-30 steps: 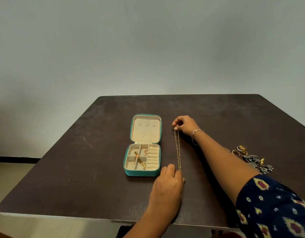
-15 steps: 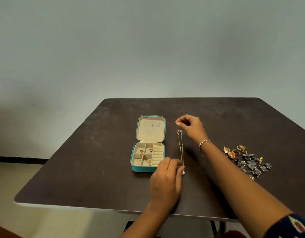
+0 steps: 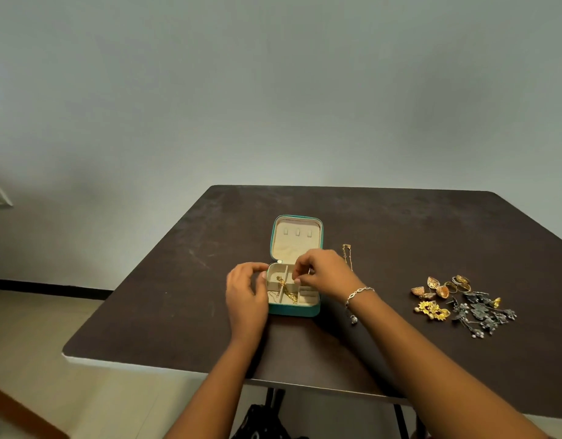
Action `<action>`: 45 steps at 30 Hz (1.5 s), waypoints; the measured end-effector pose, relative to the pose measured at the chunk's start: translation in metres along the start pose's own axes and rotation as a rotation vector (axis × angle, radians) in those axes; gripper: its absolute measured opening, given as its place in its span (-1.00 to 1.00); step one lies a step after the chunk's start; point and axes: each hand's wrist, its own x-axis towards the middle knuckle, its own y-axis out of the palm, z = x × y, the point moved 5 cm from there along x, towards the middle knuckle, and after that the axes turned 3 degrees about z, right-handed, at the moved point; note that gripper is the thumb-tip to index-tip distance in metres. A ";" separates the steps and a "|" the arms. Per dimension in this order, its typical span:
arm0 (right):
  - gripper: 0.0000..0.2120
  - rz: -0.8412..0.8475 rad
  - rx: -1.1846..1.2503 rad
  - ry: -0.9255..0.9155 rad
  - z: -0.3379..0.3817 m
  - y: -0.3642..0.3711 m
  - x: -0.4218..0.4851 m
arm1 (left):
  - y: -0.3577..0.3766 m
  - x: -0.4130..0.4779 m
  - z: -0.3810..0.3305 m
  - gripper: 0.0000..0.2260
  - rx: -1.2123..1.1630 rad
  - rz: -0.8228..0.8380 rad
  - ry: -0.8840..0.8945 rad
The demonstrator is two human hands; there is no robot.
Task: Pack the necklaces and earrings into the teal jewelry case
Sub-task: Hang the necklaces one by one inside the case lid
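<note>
- Two hands are at the teal jewelry case [image 3: 293,310], which sits about mid-tabletop [image 3: 178,296], toward the near edge.
- I see the case's lid [image 3: 297,237] standing open and upright at the far side, beige lining facing me. The base is split into small compartments.
- Left hand [image 3: 246,293]: set against the case's left wall, fingers [image 3: 257,267] curled round the far-left corner of the base, gripping it.
- Right hand [image 3: 324,274]: reaches over the base from the right, fingers bunched and pointing down into the far-middle compartments. I cannot tell whether they pinch anything; the tips are too small to read.
- A thin bracelet [image 3: 358,293] is on the right wrist.
- Inside the base a gold chain [image 3: 286,288] lies along the centre divider, running toward the near side.
- A gold necklace [image 3: 347,253] lies outside the case, stretched on the tabletop just to its right. The right forearm crosses over its middle, and its small pendant end shows near the wrist.
- The earrings [image 3: 438,289] are also outside the case, in a loose cluster well to its right. Gold pieces are on the left and far side of the cluster, dark silver ones on the right and near side.
</note>
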 end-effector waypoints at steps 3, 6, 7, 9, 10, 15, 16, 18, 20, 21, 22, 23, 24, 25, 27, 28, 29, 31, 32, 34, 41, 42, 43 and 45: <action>-0.90 0.039 -0.089 0.063 0.002 0.011 0.000 | 0.004 -0.001 0.008 -0.85 -0.081 0.057 -0.061; -0.89 0.023 -0.155 0.085 0.005 0.018 0.000 | 0.007 -0.001 0.010 -0.85 -0.131 0.100 -0.073; -0.89 0.005 -0.179 0.085 0.007 0.019 -0.001 | 0.008 -0.001 0.012 -0.84 -0.137 0.116 -0.084; -0.86 -0.031 -0.233 0.082 0.011 0.019 -0.003 | 0.010 0.000 0.015 -0.82 -0.150 0.151 -0.122; -0.83 -0.049 -0.266 0.080 0.013 0.019 -0.004 | 0.010 0.000 0.016 -0.80 -0.160 0.161 -0.134; -0.78 -0.118 -0.393 0.045 0.023 0.025 -0.012 | 0.013 0.001 0.016 -0.74 -0.155 0.174 -0.120; -0.78 -0.126 -0.403 0.041 0.024 0.027 -0.012 | 0.013 0.000 0.016 -0.74 -0.150 0.174 -0.115; -0.79 -0.142 -0.427 0.035 0.025 0.030 -0.013 | 0.013 0.001 0.017 -0.74 -0.141 0.174 -0.110; -0.80 -0.158 -0.439 0.035 0.025 0.030 -0.013 | 0.013 0.001 0.017 -0.73 -0.134 0.175 -0.111; -0.80 -0.164 -0.436 0.038 0.025 0.031 -0.013 | 0.014 0.001 0.017 -0.73 -0.132 0.176 -0.111; -0.80 -0.170 -0.427 0.041 0.025 0.031 -0.013 | 0.014 0.001 0.017 -0.73 -0.130 0.178 -0.112; -0.80 -0.174 -0.416 0.045 0.024 0.031 -0.013 | 0.014 0.001 0.017 -0.73 -0.131 0.179 -0.114; -0.80 -0.180 -0.408 0.047 0.024 0.031 -0.013 | 0.013 0.001 0.017 -0.73 -0.132 0.179 -0.113; -0.81 -0.187 -0.404 0.048 0.024 0.031 -0.012 | 0.013 0.001 0.017 -0.73 -0.132 0.179 -0.111; -0.81 -0.201 -0.391 0.047 0.023 0.031 -0.013 | 0.014 0.001 0.017 -0.74 -0.124 0.182 -0.104; -0.80 -0.208 -0.382 0.049 0.023 0.030 -0.013 | 0.014 0.001 0.017 -0.74 -0.120 0.182 -0.104; -0.80 -0.214 -0.373 0.050 0.023 0.030 -0.013 | 0.014 0.001 0.017 -0.74 -0.119 0.183 -0.104; -0.79 -0.223 -0.353 0.051 0.022 0.029 -0.014 | 0.014 0.001 0.016 -0.74 -0.120 0.182 -0.099; -0.79 -0.226 -0.336 0.052 0.022 0.029 -0.014 | 0.014 0.001 0.016 -0.74 -0.117 0.183 -0.096; -0.79 -0.219 -0.306 0.054 0.020 0.029 -0.013 | 0.014 0.001 0.016 -0.74 -0.111 0.186 -0.093; -0.90 -0.144 -0.065 0.139 0.011 0.018 -0.005 | 0.013 0.001 0.013 -0.74 -0.086 0.193 -0.065; -0.91 -0.120 -0.026 0.147 0.009 0.016 -0.003 | 0.013 0.001 0.013 -0.74 -0.085 0.191 -0.068; -0.92 -0.097 0.015 0.153 0.007 0.015 -0.001 | 0.013 0.001 0.013 -0.74 -0.086 0.191 -0.071; -0.88 -0.056 0.111 0.155 0.004 0.011 0.002 | 0.014 0.002 0.014 -0.75 -0.090 0.194 -0.078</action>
